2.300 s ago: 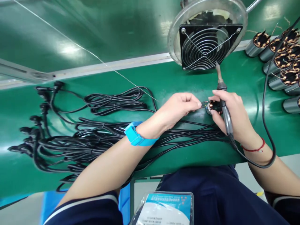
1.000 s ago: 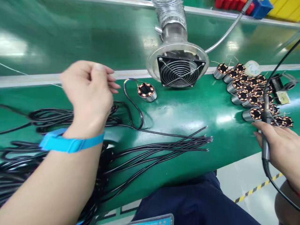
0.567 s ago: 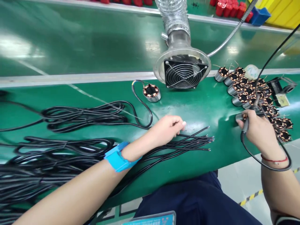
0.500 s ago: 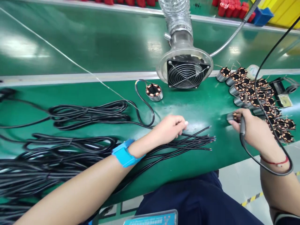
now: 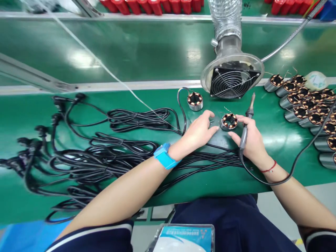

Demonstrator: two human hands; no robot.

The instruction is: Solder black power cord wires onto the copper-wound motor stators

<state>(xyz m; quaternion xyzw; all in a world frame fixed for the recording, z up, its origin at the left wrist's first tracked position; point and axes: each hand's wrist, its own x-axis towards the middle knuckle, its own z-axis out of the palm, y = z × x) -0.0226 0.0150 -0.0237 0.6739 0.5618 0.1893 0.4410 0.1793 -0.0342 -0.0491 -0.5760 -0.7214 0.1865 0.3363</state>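
My right hand holds a soldering iron against its palm, tip pointing up and away. Its thumb and index fingertip touch the right side of a motor stator, a steel ring with copper windings and loose wire ends. My left hand is just left of that stator, thumb and index spread apart. A thin solder wire runs down from the upper left to this hand, and a short end shows between the fingers; the curled fingers are mostly hidden. Behind stands another stator with a black cable attached.
Bundled black power cords with plugs cover the left of the green bench, their stripped ends passing under my left hand. A fume extractor hood hangs at the back. Several stators stand in rows at right. Red parts line the shelf.
My right hand has brought a stator leftward from near the rows to the bench middle, the iron still in hand. My left hand's thumb and index have spread beside it. The view has shifted left.
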